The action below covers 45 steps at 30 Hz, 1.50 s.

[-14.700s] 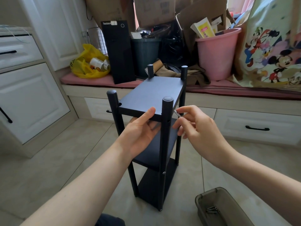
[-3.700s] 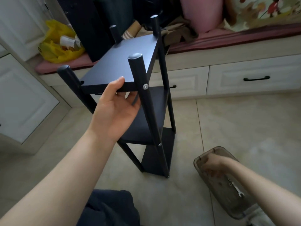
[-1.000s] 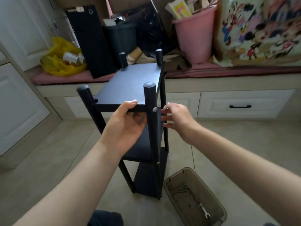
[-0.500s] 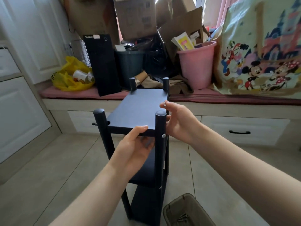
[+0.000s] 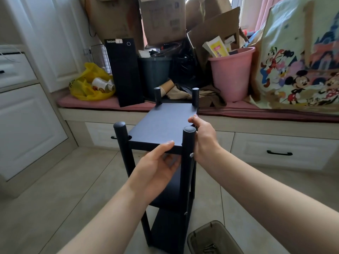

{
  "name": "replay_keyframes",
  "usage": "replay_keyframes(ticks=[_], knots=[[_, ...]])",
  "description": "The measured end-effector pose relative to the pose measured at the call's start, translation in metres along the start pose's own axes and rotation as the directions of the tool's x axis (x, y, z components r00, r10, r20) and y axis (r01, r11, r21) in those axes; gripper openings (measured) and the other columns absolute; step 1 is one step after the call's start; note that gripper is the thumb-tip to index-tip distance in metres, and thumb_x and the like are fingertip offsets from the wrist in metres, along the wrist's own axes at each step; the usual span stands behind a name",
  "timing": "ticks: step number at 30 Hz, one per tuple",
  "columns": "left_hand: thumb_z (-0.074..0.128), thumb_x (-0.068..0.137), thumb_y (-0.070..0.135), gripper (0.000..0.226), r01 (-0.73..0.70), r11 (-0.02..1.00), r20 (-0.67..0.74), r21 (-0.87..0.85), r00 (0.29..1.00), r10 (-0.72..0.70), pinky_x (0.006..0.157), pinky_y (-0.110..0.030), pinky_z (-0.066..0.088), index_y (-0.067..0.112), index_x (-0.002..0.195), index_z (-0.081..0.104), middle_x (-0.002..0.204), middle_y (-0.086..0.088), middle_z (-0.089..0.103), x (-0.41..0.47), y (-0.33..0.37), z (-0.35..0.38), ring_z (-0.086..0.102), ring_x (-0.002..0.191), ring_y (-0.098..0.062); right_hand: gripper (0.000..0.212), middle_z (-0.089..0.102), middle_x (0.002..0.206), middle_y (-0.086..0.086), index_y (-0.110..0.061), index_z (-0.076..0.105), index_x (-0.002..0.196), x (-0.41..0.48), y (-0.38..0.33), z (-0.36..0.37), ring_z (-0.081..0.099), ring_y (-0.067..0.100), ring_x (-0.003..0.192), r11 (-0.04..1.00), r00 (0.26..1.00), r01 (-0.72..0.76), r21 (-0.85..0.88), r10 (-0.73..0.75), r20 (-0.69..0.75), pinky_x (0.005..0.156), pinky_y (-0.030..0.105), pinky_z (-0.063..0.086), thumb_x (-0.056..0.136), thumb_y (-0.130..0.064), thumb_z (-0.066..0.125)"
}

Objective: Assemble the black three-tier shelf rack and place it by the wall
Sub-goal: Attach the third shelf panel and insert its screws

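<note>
Tiled floor [image 5: 55, 189] before window bench [image 5: 275, 129]; bench piled with cardboard boxes [image 5: 163, 19], pink bucket [image 5: 231, 76], yellow bag [image 5: 86, 87]. Black rack [image 5: 161, 123] upright near bench, three shelves between four posts; contact with floor unclear. Left hand [image 5: 156, 169] grasps front edge of top shelf, thumb on top, fingers underneath. Right hand [image 5: 203, 140] grasps right edge, fingers curled, behind near right post. Plastic box [image 5: 201, 233] with screws [image 5: 209, 247] on floor beside rack.

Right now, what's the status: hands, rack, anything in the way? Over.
Left hand grips top shelf's near edge; right hand grips its right edge. Rack upright, three tiers fitted. Brown bin close by its base.
</note>
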<state>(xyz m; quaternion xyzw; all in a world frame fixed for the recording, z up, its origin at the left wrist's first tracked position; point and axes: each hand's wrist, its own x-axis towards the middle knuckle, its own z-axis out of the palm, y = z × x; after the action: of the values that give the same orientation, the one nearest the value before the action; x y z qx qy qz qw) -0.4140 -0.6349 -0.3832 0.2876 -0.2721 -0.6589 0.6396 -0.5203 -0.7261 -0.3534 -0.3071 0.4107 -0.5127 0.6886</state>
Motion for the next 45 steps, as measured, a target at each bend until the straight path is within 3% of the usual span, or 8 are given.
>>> replay_keyframes(ticks=[7, 12, 15, 18, 20, 23, 33, 45], knots=[[0.073, 0.079, 0.016, 0.041, 0.001, 0.999, -0.136, 0.049, 0.991, 0.006, 0.074, -0.026, 0.06, 0.01, 0.119, 0.069, 0.107, -0.007, 0.077, -0.005, 0.003, 0.0, 0.075, 0.093, -0.017, 0.029, 0.046, 0.087, -0.003, -0.018, 0.055, 0.073, 0.006, 0.007, 0.0, 0.043, 0.019, 0.089, 0.994, 0.994, 0.1, -0.034, -0.098, 0.039, 0.083, 0.035, 0.036, 0.099, -0.031, 0.052], [0.079, 0.077, 0.052, 0.039, 0.09, 0.859, -0.486, 0.503, 0.852, 0.196, 0.045, -0.024, 0.043, 0.02, 0.07, 0.057, 0.053, 0.004, 0.055, -0.022, 0.01, 0.003, 0.053, 0.045, -0.011, 0.03, 0.046, 0.083, -0.004, -0.018, 0.054, 0.07, 0.01, 0.009, -0.003, 0.043, 0.019, 0.088, 0.994, 0.992, 0.108, -0.016, -0.107, 0.074, 0.071, 0.031, 0.037, 0.099, -0.027, 0.052], [0.072, 0.08, 0.063, 0.051, -0.28, 0.386, -0.083, 0.879, 0.708, 0.702, 0.047, -0.019, 0.036, 0.028, 0.057, 0.042, 0.05, 0.01, 0.041, -0.033, 0.016, 0.006, 0.038, 0.046, -0.005, 0.029, 0.045, 0.083, -0.004, -0.018, 0.052, 0.071, 0.011, 0.01, -0.005, 0.043, 0.016, 0.079, 0.994, 0.99, 0.108, 0.009, -0.108, 0.091, 0.062, 0.028, 0.036, 0.099, -0.025, 0.051], [0.076, 0.077, 0.055, 0.032, -0.368, -0.165, 0.364, 0.915, 0.578, 0.73, 0.069, -0.018, 0.044, 0.029, 0.076, 0.057, 0.074, 0.015, 0.055, -0.03, 0.021, 0.013, 0.055, 0.072, -0.008, 0.03, 0.044, 0.08, -0.004, -0.017, 0.051, 0.07, 0.01, 0.01, -0.005, 0.041, 0.014, 0.071, 0.994, 0.989, 0.103, 0.029, -0.105, 0.102, 0.063, 0.028, 0.034, 0.099, -0.026, 0.05], [0.082, 0.071, 0.056, 0.053, -0.284, -0.341, 0.436, 0.896, 0.703, 0.561, 0.098, -0.025, 0.044, 0.021, 0.108, 0.068, 0.109, 0.007, 0.065, -0.019, 0.021, 0.016, 0.055, 0.113, -0.011, 0.03, 0.043, 0.077, -0.003, -0.017, 0.05, 0.07, 0.01, 0.011, -0.007, 0.039, 0.014, 0.069, 0.993, 0.987, 0.104, 0.05, -0.109, 0.114, 0.063, 0.028, 0.033, 0.099, -0.026, 0.049], [0.076, 0.073, 0.066, 0.085, -0.241, -0.486, 0.419, 0.84, 0.857, 0.299, 0.126, -0.037, 0.015, 0.02, 0.142, 0.055, 0.148, 0.006, 0.052, -0.006, 0.02, 0.02, 0.027, 0.15, -0.013, 0.03, 0.041, 0.076, 0.002, -0.015, 0.048, 0.071, 0.01, 0.01, -0.008, 0.041, 0.019, 0.07, 0.989, 0.98, 0.048, 0.14, -0.074, 0.183, 0.068, 0.033, 0.038, 0.099, -0.026, 0.047], [0.058, 0.088, 0.066, 0.067, -0.176, -0.488, 0.242, 0.855, 0.967, 0.075, 0.127, -0.047, 0.003, 0.053, 0.15, 0.034, 0.161, 0.027, 0.024, 0.007, 0.037, 0.028, 0.008, 0.156, -0.017, 0.031, 0.043, 0.073, 0.008, -0.013, 0.049, 0.07, 0.019, 0.01, -0.012, 0.048, 0.025, 0.064, 0.985, 0.965, 0.011, 0.171, -0.055, 0.255, 0.068, 0.037, 0.043, 0.098, -0.026, 0.047], [0.044, 0.095, 0.067, 0.059, -0.207, -0.508, 0.277, 0.836, 0.959, 0.066, 0.125, -0.044, 0.003, 0.05, 0.151, 0.035, 0.164, 0.023, 0.022, -0.003, 0.041, 0.023, 0.007, 0.155, -0.008, 0.031, 0.045, 0.076, 0.01, -0.016, 0.053, 0.069, 0.025, 0.014, -0.016, 0.049, 0.026, 0.067, 0.995, 0.952, 0.059, 0.087, -0.082, 0.295, 0.082, 0.044, 0.037, 0.097, -0.027, 0.048]])
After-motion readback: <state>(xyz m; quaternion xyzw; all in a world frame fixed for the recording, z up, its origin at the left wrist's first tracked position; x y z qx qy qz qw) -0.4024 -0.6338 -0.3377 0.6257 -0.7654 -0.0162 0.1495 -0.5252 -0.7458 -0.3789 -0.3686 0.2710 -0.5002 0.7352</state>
